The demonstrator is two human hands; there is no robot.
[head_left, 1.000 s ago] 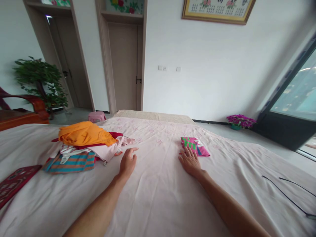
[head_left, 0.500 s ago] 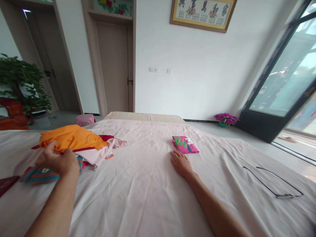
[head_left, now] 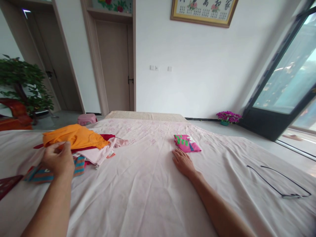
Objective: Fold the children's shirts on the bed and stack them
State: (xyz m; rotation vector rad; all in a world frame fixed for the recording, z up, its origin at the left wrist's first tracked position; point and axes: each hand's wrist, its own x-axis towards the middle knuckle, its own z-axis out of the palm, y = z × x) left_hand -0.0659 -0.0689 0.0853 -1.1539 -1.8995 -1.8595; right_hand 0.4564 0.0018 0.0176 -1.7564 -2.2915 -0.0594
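At the left, my left hand (head_left: 58, 159) is closed in a pinch at the near edge of a crumpled orange garment (head_left: 79, 136). Under that cloth are dark red fabric, a pale pink garment (head_left: 95, 154) with a zip, and a teal-and-brown striped garment (head_left: 79, 165). My right hand (head_left: 184, 163) lies flat on the pale sheet, fingers stretched out, just at the near edge of a folded pink cloth (head_left: 189, 144) with green and white print.
Eyeglasses (head_left: 283, 187) lie on the sheet (head_left: 138, 197) at the right. A dark red object (head_left: 8, 184) is at the left edge. Beyond stand a pink stool (head_left: 87, 119), a potted plant (head_left: 22, 85) and purple flowers (head_left: 228, 117) by the glass door.
My left thumb and forefinger have come together at the orange garment's near edge. My right hand stays flat beside the folded pink cloth. The view has shifted slightly.
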